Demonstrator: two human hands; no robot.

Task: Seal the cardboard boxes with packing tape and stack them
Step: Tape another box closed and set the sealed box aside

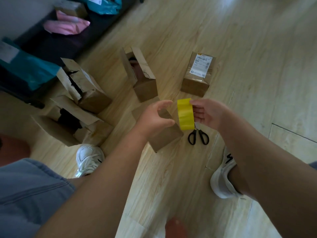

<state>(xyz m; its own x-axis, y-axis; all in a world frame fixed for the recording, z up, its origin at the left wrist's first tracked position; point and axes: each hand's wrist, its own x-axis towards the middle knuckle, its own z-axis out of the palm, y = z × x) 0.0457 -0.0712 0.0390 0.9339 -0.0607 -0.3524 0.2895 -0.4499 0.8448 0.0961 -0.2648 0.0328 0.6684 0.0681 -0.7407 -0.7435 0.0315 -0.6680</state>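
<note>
I see a strip of yellow tape [185, 114] held up flat, just above a small brown box [164, 136] on the floor. Farther back, a labelled box [197, 76] is shut. A tall box [144, 78], a torn box [82, 86] and a wide box [68, 124] on the left stand open.

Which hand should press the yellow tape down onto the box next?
Left, probably. The left hand is curled over the box beside the tape strip, while the right hand pinches the strip's top edge, so it is busy.

Home room: wood-plank floor [240, 40], parcel-strewn dark sofa [56, 43]
</note>
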